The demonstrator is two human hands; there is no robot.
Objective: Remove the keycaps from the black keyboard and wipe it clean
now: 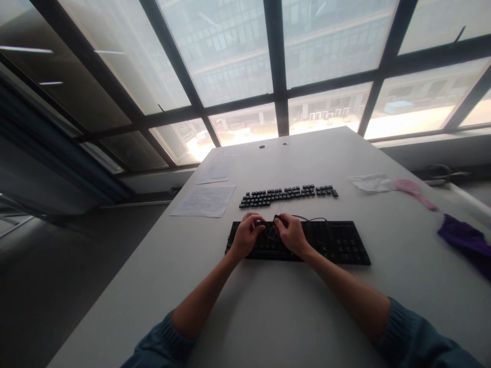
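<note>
A black keyboard [347,243] lies on the white table in front of me, with bare key positions along part of it. My left hand [247,235] is over its left side, fingers curled and pinched around a small dark keycap [259,223]. Just to the right, my right hand [292,234] grips a wire keycap puller [273,231] between thumb and fingers. Thin wire loops stick up from the puller, and its lower end is close above the keys. Behind the keyboard, loose black keycaps [286,194] stand in rows. My hands hide the keyboard's middle.
Printed sheets [205,201] lie on the table [307,158] at left. On the right are a white tissue [371,183], a pink hairbrush-like object [412,190] and a purple cloth [464,240]. A black cable [316,219] runs behind the keyboard. Large windows rise beyond.
</note>
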